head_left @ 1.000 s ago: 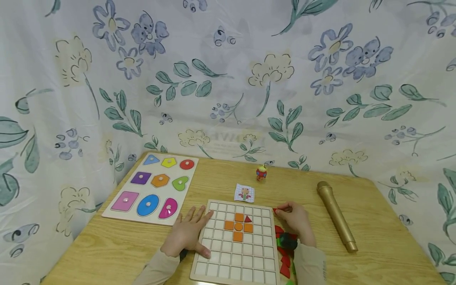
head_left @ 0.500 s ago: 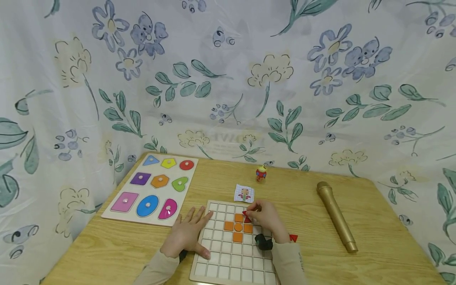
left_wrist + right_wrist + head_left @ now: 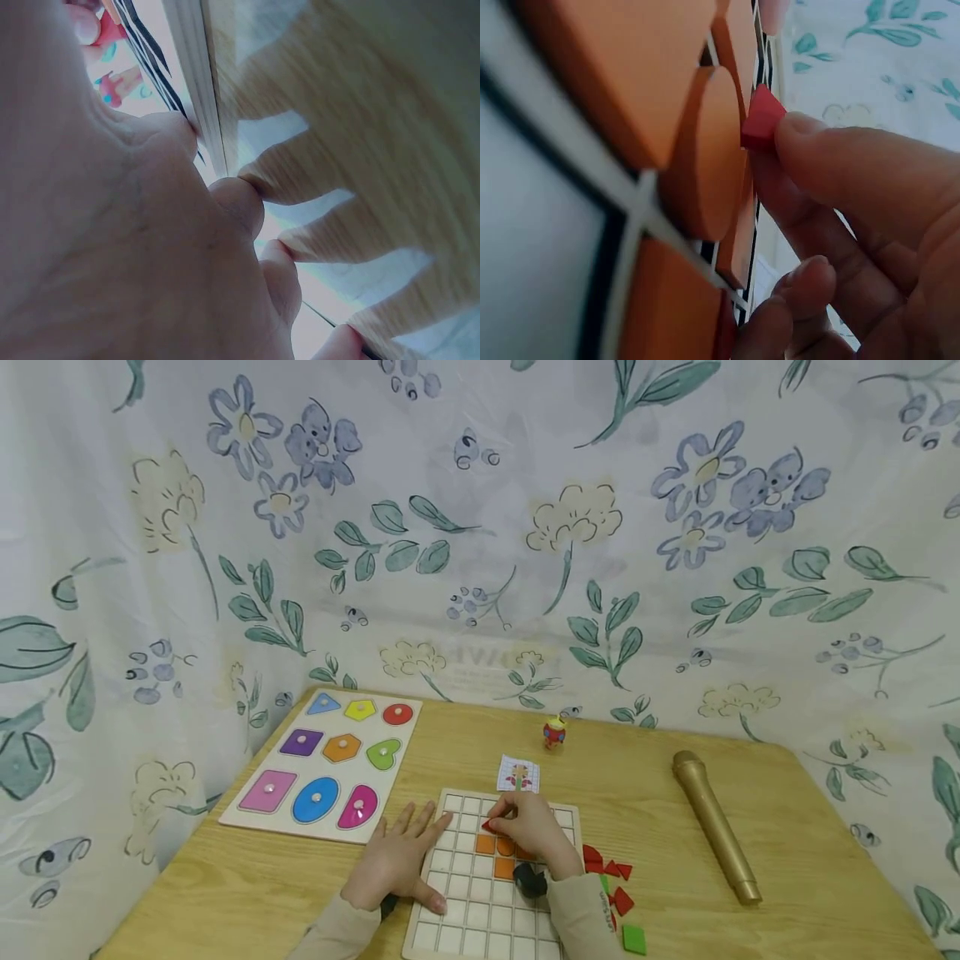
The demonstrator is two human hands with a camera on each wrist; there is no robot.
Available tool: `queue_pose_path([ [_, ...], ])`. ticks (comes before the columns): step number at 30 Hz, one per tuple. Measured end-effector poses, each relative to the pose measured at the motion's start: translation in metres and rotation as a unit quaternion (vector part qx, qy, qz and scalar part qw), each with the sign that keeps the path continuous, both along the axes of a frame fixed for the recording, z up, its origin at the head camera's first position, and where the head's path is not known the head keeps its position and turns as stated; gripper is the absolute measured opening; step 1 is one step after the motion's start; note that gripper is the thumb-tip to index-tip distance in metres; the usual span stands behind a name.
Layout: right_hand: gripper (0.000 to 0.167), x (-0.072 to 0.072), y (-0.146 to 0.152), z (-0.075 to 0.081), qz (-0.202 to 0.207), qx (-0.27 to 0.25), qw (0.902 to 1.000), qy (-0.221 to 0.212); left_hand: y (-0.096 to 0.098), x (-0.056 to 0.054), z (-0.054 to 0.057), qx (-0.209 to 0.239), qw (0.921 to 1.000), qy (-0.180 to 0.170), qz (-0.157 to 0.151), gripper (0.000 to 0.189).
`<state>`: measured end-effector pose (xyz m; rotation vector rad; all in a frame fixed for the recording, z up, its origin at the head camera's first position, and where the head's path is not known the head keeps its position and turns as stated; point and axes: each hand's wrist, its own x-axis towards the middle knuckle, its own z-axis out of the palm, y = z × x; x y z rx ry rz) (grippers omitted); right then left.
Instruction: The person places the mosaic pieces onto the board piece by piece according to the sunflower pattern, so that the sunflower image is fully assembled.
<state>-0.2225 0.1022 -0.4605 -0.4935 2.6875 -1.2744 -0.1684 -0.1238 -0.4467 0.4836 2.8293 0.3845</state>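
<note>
My right hand [image 3: 536, 833] pinches a small red triangle tile [image 3: 763, 120] between thumb and fingertip, over the upper part of the wooden grid board [image 3: 456, 912]. Close by on the board lie orange square tiles [image 3: 486, 844] around an orange round tile [image 3: 718, 154]. The hand hides part of this cross in the head view. My left hand [image 3: 393, 864] rests with fingers spread on the board's left edge, partly on the table. A small printed pattern card [image 3: 519, 774] lies just beyond the board.
Loose red tiles [image 3: 622, 902] and a green square tile [image 3: 633, 939] lie right of the board. A shape puzzle [image 3: 279, 817] with knobbed pieces is at the left. A gold microphone [image 3: 716, 827] lies at the right, and a small toy figure [image 3: 554, 734] stands behind the card.
My right hand moved from the loose tiles beside the board onto the grid, then further left with the red triangle tile. The left hand stayed on the edge. The head view shifted slightly.
</note>
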Motion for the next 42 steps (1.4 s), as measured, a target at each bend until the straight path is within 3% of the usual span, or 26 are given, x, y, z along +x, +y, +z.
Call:
queue_pose_path([
  [10,0.004,0.000,0.001,-0.004,0.005,0.018,0.9998,0.011,0.001,0.002,0.001,0.000,1.0000,-0.002,0.004,0.120],
  [13,0.006,-0.001,0.006,-0.004,-0.006,-0.004,1.0000,0.005,0.001,0.001,0.000,0.001,1.0000,-0.004,0.005,0.120],
  [19,0.014,-0.002,0.030,-0.001,-0.072,-0.057,0.9958,-0.001,0.001,0.001,-0.001,0.003,1.0000,-0.004,0.002,0.120],
  [24,0.019,-0.001,0.058,0.002,-0.143,-0.080,0.9863,-0.016,0.000,0.000,0.000,-0.001,1.0000,-0.001,-0.001,0.120],
  [28,0.023,0.002,0.082,0.005,-0.166,-0.103,0.9805,-0.024,0.000,0.000,0.000,0.001,1.0000,-0.001,-0.003,0.120],
  [31,0.025,0.008,0.099,0.007,-0.170,-0.103,0.9798,-0.023,0.000,0.000,0.001,0.003,1.0000,-0.002,-0.003,0.120],
  [37,0.024,0.022,0.129,0.005,-0.178,-0.046,0.9825,-0.029,0.000,0.000,0.000,0.005,1.0000,-0.003,-0.004,0.120],
  [42,0.024,0.036,0.155,0.000,-0.117,-0.027,0.9920,-0.038,0.001,0.000,-0.001,-0.003,1.0000,-0.001,-0.002,0.121],
])
